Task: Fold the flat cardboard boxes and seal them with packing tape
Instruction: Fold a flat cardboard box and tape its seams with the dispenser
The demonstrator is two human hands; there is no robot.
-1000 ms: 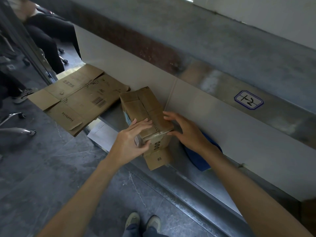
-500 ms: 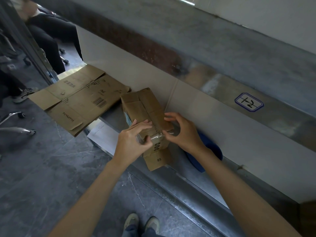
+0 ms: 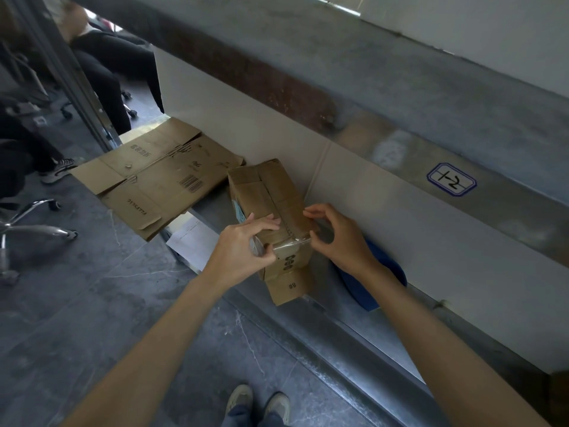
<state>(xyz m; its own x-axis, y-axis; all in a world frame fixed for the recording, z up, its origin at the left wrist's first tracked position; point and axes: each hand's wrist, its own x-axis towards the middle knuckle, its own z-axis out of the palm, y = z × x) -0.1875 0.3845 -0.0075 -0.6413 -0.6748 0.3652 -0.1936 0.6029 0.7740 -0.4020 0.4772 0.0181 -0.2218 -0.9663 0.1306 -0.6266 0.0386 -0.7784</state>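
We had the folded box (image 3: 268, 192) lying on the surface (image 3: 326, 309) against the wall, its near end towards us and a loose flap hanging below that end. Our left hand (image 3: 243, 251) was curled over the near left corner, thumb pressing on the strip of clear tape (image 3: 289, 244) that ran across the near edge. Our right hand (image 3: 341, 238) pinched the other end of the strip at the right corner. We judged this to be the sealing step. To do it well, we needed to keep the left thumb anchoring the strip, pull it taut with the right hand, wrap it down over the corner, then rub it flat so no wrinkle lifted. The flat cardboard (image 3: 160, 180) waited unfolded to the left, and a blue object (image 3: 388, 272) lay just behind our right wrist
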